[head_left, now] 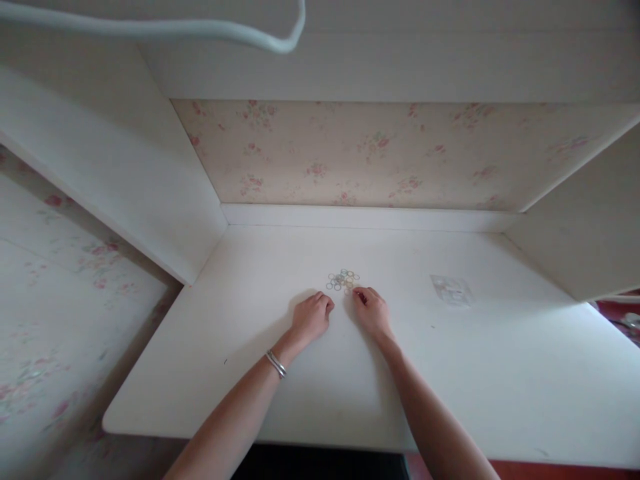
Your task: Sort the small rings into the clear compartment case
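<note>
A small heap of thin coloured rings, like little elastic bands (343,280), lies on the white desk top (480,373). My right hand (371,309) rests just below the heap, its fingertips touching the nearest rings; whether it pinches one I cannot tell. My left hand (312,317) lies curled on the desk a little left of the heap, apart from it, with nothing visible in it. A silver bracelet (276,364) is on my left wrist.
A small clear plastic bag (452,291) lies flat to the right of the heap. White side panels (150,193) and a flowered back wall (350,153) close in the desk. A white cable (200,28) hangs across the top.
</note>
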Motion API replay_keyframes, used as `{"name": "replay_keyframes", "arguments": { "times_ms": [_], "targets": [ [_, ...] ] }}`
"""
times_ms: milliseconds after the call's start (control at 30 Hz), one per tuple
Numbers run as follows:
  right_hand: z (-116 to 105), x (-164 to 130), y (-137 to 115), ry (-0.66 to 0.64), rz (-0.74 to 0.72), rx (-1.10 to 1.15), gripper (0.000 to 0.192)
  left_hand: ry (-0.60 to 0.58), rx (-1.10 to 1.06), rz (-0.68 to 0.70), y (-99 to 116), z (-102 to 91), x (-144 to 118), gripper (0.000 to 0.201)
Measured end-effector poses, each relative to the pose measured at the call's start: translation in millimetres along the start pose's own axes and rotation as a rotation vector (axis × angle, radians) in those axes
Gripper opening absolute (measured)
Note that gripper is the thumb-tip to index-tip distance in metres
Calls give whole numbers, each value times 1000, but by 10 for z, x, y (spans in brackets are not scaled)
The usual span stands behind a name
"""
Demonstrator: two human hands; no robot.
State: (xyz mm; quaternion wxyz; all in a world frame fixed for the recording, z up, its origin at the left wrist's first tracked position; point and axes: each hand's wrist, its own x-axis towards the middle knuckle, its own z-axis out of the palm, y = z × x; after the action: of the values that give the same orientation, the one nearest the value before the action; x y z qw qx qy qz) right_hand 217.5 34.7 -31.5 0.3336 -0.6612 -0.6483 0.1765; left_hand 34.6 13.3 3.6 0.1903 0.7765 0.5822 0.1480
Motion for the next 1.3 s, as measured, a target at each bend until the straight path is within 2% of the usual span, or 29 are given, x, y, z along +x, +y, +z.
{"name": "replay_keyframes", "arguments": {
  "times_ms": [200,300,500,633,800,967,1133,1233,1300],
  "targets": [
    [-10,6,-24,-62,-30,-106,34,75,-36,91,-70,-107,-167,20],
    [-1,7,-34,-95,-37,-184,37,67,-32,120,-100,-99,-300,20],
    [18,-31,-15,-39,-72,-164,30,53,-57,155,-163,-14,-441,19],
    [15,-65,-8,-27,-92,-156,28,86,-224,87,-220,-12,-462,18],
    [0,-37,-35,-116,-71,-237,26,128,-476,-50,-316,-66,-486,20],
    [-59,-34,-42,-125,-83,-190,26,133,-632,-77,-344,-104,-511,21],
    [-107,-283,-209,-79,-148,-31,27,128,-681,-89,-327,-108,-509,25],
    [-74,-497,-381,-160,-269,81,27,127,-696,-96,-327,-121,-503,27],
    [-31,-600,-466,-207,-309,57,27,122,-705,-93,-329,-135,-500,27]
  ]
}}
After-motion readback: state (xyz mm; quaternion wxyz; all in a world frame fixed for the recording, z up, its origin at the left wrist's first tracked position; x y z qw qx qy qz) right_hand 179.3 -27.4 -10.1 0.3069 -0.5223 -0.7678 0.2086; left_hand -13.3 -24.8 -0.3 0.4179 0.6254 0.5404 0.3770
